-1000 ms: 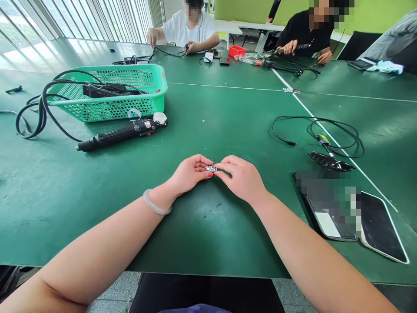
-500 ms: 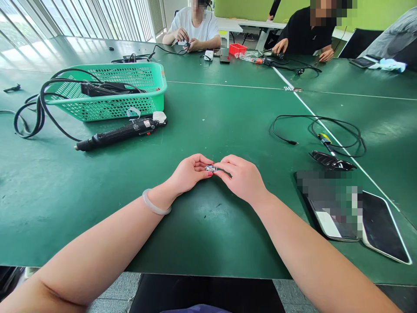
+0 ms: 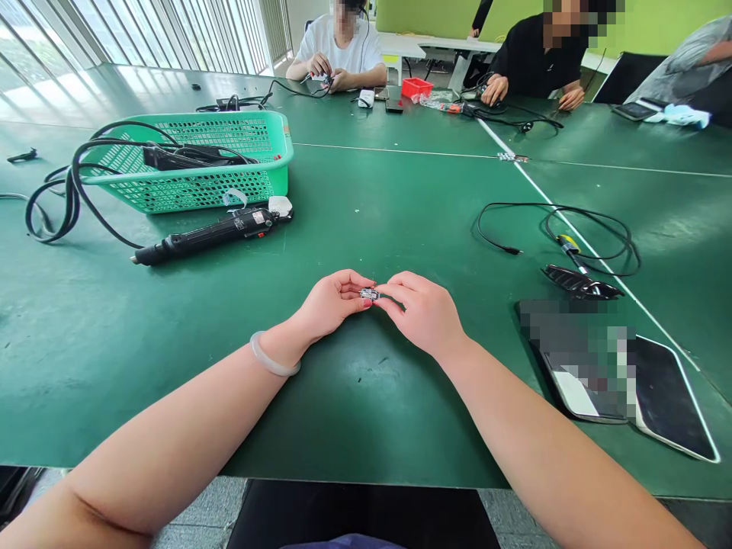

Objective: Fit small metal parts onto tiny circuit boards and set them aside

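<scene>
A small silver and black metallic part [image 3: 369,293] sits between the fingertips of both hands, above the green table; its exact kind is too small to tell. My left hand [image 3: 335,305], with a pale bangle [image 3: 274,357] on its wrist, pinches the part's left end. From the other side my right hand [image 3: 426,313] grips the right end between thumb and fingers. A black electric screwdriver [image 3: 214,232] lies on the table to the left, beyond my left hand.
Behind the screwdriver stands a green mesh basket [image 3: 217,183] holding cables and a black adapter. To the right lie a coiled cable [image 3: 595,210], sunglasses [image 3: 580,284] and two phones [image 3: 675,396]. Across the green table [image 3: 371,435], two people handle small things near a red box [image 3: 416,88].
My hands hold almost the same pose, and the small part is turned slightly at most. At the far right, the person in black has shifted a hand.
</scene>
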The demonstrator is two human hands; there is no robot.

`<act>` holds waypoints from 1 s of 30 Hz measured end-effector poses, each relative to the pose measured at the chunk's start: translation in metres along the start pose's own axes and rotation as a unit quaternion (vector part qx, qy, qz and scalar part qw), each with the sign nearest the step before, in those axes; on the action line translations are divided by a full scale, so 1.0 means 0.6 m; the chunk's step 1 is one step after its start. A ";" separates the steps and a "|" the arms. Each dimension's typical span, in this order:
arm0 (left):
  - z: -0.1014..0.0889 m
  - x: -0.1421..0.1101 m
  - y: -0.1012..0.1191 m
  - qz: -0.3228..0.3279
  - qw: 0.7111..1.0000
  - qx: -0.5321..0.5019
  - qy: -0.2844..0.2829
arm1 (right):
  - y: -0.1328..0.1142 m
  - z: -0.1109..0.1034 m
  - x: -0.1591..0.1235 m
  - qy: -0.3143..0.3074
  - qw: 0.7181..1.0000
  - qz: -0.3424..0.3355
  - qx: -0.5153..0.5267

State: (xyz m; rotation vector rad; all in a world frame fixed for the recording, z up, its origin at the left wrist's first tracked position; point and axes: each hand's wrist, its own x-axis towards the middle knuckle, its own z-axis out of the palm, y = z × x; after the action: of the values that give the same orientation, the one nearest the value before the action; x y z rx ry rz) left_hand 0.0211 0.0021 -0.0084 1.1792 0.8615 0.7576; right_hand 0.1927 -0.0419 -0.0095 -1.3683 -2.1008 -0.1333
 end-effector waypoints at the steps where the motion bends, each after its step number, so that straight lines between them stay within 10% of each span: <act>1: -0.001 0.000 -0.001 0.000 1.000 -0.003 0.000 | 0.000 0.001 0.000 0.004 1.000 0.000 -0.001; 15: 0.010 -0.011 0.004 -0.051 0.987 -0.152 -0.003 | -0.029 0.016 0.008 0.024 0.999 0.042 -0.016; 24: -0.065 -0.025 0.065 -0.034 0.972 0.198 0.123 | 0.000 0.020 0.003 -0.003 0.997 0.054 0.061; 30: -0.183 -0.088 0.086 -0.029 0.720 0.668 0.186 | 0.010 0.012 0.000 -0.024 0.991 0.107 0.073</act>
State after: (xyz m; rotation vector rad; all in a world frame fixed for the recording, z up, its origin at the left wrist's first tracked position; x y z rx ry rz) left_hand -0.1031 0.0177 0.0341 2.2722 1.9279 0.1950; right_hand 0.1946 -0.0364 -0.0169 -1.5081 -1.9449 0.1386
